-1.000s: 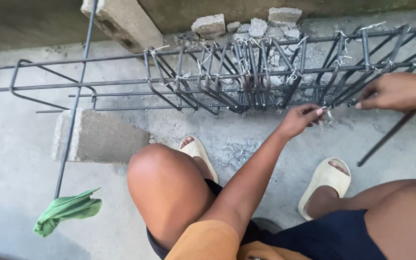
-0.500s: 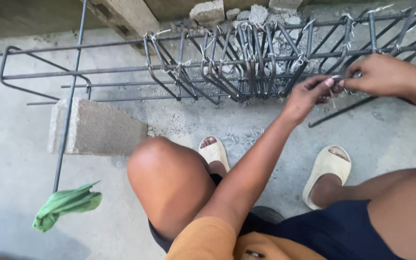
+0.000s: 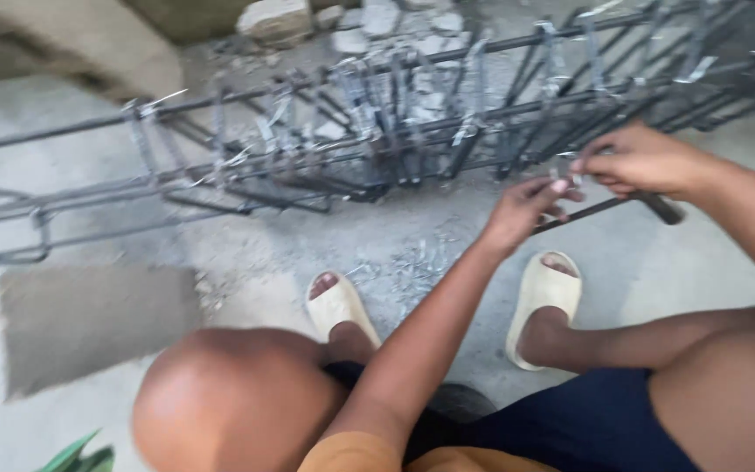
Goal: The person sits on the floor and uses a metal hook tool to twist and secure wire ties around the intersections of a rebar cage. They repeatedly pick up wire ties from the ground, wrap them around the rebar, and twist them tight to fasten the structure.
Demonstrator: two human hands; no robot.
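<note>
A seated person works at a long rebar cage lying on a concrete floor, its long axis running from the left edge of the view up toward the far right corner. The bars lie roughly level, and closely spaced stirrups bunch near the middle of the cage, with bright tie wire ends sticking out at the joints. The left hand reaches forward across the knees, its thumb and fingertips pinched together on a small piece of tie wire just short of the cage's near side. The right hand meets it there, fingers closed around a dark rod-like tool whose long axis slants from lower left to upper right, its thicker end pointing right. The two hands touch or nearly touch; motion blur hides the exact contact. Two pale sandals rest on the floor below the hands, amid scattered wire offcuts. A concrete block lies by the left edge, and rubble lies beyond the cage.
</note>
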